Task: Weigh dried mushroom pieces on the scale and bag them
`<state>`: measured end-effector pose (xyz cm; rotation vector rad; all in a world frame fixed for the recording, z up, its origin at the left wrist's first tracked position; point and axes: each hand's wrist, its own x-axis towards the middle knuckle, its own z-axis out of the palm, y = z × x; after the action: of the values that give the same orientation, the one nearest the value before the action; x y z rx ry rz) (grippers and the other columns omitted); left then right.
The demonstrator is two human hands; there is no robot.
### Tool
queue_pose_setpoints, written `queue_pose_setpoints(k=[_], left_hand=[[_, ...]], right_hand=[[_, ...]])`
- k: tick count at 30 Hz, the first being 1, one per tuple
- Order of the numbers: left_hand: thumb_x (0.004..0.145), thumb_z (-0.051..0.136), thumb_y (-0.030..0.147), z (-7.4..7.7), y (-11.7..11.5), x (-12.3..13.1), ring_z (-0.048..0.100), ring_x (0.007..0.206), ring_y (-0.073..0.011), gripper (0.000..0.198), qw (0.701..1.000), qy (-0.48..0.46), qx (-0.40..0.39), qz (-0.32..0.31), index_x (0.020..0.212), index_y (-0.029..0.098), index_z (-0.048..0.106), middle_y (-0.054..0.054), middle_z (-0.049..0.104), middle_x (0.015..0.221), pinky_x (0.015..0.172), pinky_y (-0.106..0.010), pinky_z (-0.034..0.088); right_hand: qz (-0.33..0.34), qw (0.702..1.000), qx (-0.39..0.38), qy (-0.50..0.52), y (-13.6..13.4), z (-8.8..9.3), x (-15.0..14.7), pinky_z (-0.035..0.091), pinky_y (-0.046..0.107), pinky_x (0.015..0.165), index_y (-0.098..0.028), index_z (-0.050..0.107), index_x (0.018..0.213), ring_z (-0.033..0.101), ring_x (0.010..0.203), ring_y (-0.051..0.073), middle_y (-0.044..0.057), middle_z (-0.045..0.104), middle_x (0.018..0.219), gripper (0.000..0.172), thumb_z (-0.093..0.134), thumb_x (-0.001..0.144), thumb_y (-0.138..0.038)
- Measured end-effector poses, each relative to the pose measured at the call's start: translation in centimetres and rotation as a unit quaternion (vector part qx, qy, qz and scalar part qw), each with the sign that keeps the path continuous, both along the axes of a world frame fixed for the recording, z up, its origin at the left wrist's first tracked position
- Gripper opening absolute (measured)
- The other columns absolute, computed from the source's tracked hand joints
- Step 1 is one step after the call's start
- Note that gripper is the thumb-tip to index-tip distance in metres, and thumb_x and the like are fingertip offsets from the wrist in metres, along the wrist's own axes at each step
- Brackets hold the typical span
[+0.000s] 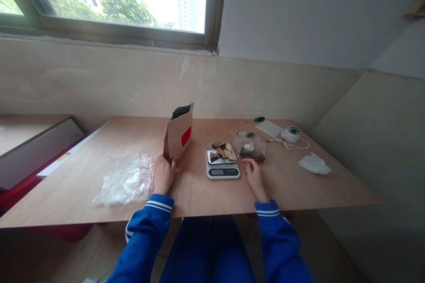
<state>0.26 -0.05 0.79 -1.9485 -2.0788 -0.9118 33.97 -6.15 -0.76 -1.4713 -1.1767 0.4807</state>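
A brown stand-up paper bag (179, 135) with a red label stands upright, its dark-lined top open. My left hand (163, 174) is at its near lower corner, thumb and fingers on either side of it. Under and beside that hand lie clear zip bags (128, 179) with red seal lines. A white kitchen scale (223, 173) sits at the centre, its display unreadable. On its plate rest several pale and dark-brown dried slices (222, 151), perhaps mushrooms. Just right of the scale is my right hand (254, 174), fingers loosely bent and holding nothing visible.
Clear bags with dark and pale pieces (250, 148) lie right of the scale. Farther right are a white dome camera (292, 134) with its cable, white paper (269, 128), a green-handled screwdriver (259, 119) and crumpled white tissue (314, 164). A wall borders the wooden table (199, 201).
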Motion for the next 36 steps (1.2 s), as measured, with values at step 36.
queue_pose_setpoints(k=[36], left_hand=[[0.086, 0.039, 0.015, -0.3, -0.4, -0.4, 0.056, 0.095, -0.0301, 0.032, 0.994, 0.023, 0.063, -0.091, 0.113, 0.002, 0.051, -0.022, 0.057, 0.108, 0.083, -0.046, 0.046]], right_hand=[[0.281, 0.879, 0.045, -0.382, 2.5, 16.9, -10.5, 0.048, 0.029, 0.074, -0.018, 0.064, 0.074, 0.061, 0.076, 0.018, 0.006, 0.067, 0.076, 0.034, 0.037, 0.095, -0.023]])
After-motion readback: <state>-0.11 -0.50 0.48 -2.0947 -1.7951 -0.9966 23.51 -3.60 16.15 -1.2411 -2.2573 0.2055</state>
